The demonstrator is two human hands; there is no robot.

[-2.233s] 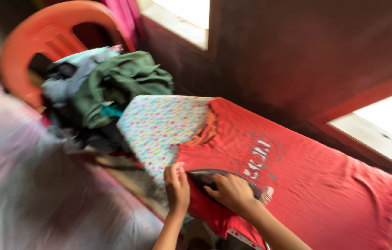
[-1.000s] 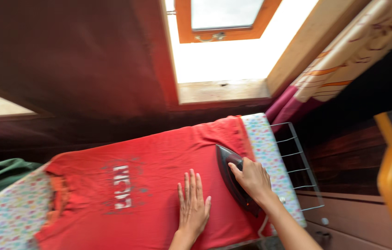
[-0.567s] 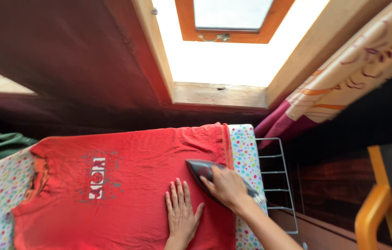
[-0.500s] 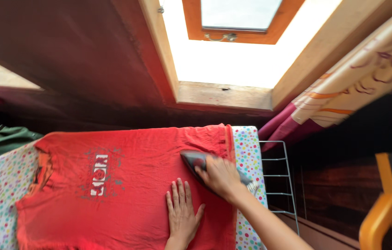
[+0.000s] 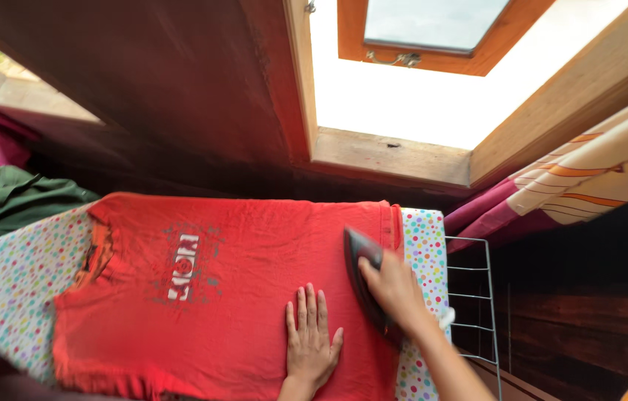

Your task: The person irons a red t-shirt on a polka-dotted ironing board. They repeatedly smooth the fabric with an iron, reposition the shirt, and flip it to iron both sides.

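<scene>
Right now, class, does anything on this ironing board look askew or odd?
Nothing stands out. The red T-shirt lies flat on the dotted board, left hand pressing it, right hand gripping the iron.

Right hand (image 5: 396, 289) has turned the iron (image 5: 364, 278) — half a second ago its tip aimed left across the red T-shirt (image 5: 217, 289), now it aims up toward the window (image 5: 433, 67), sitting closer to the shirt's hem. Left hand (image 5: 310, 341) shifted slightly right. 2.2 s ago both hands were at the collar end — now at the hem end.
</scene>
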